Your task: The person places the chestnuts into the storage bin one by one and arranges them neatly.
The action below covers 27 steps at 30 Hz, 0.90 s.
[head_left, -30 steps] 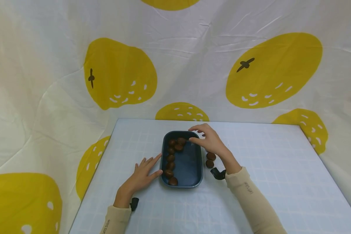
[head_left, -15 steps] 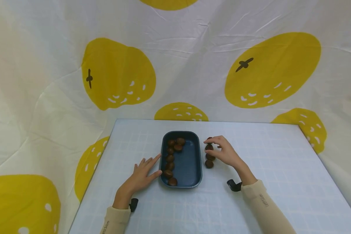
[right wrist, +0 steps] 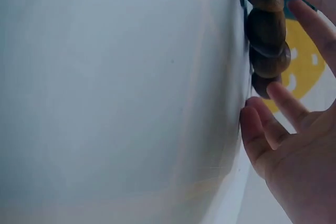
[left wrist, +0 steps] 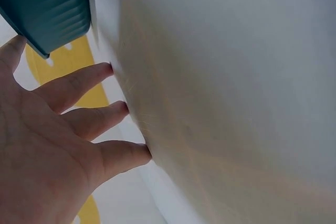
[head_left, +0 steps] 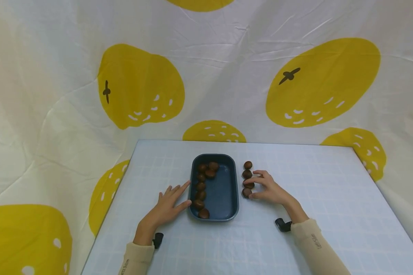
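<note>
A dark blue tray [head_left: 223, 198] holds several brown chestnuts [head_left: 201, 186], lined along its left side with a small cluster at the far end. My left hand [head_left: 163, 210] lies spread at the tray's left side, with thumb and index finger at the rim; in the left wrist view, the other fingertips [left wrist: 119, 107] rest on the table. Right of the tray, several more chestnuts [head_left: 247, 174] form a row. My right hand [head_left: 271, 190] reaches over the near end of this row, index finger above one chestnut and thumb beside the nearest chestnut [head_left: 246, 192]. Its fingers look loosely bent, not closed.
The table [head_left: 330, 210] has a pale checked cover. Behind it hangs a white cloth [head_left: 223, 84] with large yellow fruit prints. A small black wrist camera [head_left: 283, 225] sits at the right wrist, another black camera [head_left: 158, 240] at the left.
My right hand has moved from above the tray's far right corner to the right and nearer, down along the chestnut row. The left hand and tray have stayed still.
</note>
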Available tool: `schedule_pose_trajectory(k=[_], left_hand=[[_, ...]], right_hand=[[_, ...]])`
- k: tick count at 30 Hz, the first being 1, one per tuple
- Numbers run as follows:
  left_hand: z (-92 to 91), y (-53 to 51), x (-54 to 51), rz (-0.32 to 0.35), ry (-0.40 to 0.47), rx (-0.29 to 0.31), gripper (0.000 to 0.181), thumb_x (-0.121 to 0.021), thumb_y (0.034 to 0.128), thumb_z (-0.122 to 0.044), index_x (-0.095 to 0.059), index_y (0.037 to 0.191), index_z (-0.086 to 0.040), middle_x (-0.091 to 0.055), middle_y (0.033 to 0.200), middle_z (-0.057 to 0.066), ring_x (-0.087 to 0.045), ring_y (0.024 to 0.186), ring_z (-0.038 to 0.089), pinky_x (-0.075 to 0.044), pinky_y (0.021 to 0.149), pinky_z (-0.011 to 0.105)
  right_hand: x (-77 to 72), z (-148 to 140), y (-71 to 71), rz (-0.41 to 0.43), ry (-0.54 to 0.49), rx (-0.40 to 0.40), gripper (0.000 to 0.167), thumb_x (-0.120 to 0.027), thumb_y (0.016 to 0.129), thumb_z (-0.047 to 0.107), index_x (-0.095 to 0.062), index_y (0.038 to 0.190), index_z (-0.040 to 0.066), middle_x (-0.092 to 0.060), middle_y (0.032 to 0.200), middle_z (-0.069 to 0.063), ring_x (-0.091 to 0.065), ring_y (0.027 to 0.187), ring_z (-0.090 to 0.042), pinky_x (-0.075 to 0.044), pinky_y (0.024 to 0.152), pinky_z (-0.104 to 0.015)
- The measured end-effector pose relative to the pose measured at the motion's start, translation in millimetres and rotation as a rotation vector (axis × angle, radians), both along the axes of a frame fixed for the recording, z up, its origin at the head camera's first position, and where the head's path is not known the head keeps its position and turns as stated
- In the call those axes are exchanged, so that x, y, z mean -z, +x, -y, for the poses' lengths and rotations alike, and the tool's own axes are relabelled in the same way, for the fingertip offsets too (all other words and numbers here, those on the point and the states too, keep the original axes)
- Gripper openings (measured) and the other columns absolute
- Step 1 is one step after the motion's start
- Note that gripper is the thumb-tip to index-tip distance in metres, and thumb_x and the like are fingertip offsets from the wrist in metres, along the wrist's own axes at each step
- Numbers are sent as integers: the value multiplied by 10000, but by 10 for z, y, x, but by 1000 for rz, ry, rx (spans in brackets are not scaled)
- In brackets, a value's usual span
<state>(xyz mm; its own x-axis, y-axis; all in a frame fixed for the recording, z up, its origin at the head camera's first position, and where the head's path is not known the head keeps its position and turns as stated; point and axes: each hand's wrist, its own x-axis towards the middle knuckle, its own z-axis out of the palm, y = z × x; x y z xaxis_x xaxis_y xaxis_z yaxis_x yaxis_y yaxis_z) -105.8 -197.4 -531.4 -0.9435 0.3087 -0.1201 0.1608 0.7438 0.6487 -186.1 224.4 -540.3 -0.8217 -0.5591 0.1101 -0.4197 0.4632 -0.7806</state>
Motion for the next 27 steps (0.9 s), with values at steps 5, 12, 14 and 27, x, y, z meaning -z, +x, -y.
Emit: schedule_pose_trajectory(k=[5,12,14,27], left_hand=[[-1,-12,-7,4,-9,0,725,-514,958,-647,-224,1586,-429,-307,1595,160,-103,1463,505,16,1062,768],[0,-8,-6,6,-5,2,728,-516,955,-651,-225,1585,-432,-305,1597,154,-103,1462,507,16,1058,772],[2,-9,0,5,-6,2,727,-514,954,-653,-222,1584,-437,-304,1598,154,-102,1463,507,17,1058,772],[4,-2,-6,4,5,1,727,-522,952,-649,-222,1582,-443,-306,1595,161,-103,1463,507,18,1061,769]], right_hand=[[37,-15,-1,-22,26,-34,445,-878,780,150,-734,1201,160,-315,1478,-304,-239,1380,-440,-275,1008,-692],[70,-18,1,-67,58,-59,448,-878,763,97,-737,1183,162,-317,1474,-311,-236,1367,-480,-281,987,-722],[67,-14,1,-83,54,-69,450,-873,756,63,-735,1176,148,-326,1465,-315,-238,1365,-483,-281,986,-720],[85,39,6,-105,63,-57,445,-872,738,27,-736,1133,181,-363,1458,-281,-257,1349,-478,-280,976,-708]])
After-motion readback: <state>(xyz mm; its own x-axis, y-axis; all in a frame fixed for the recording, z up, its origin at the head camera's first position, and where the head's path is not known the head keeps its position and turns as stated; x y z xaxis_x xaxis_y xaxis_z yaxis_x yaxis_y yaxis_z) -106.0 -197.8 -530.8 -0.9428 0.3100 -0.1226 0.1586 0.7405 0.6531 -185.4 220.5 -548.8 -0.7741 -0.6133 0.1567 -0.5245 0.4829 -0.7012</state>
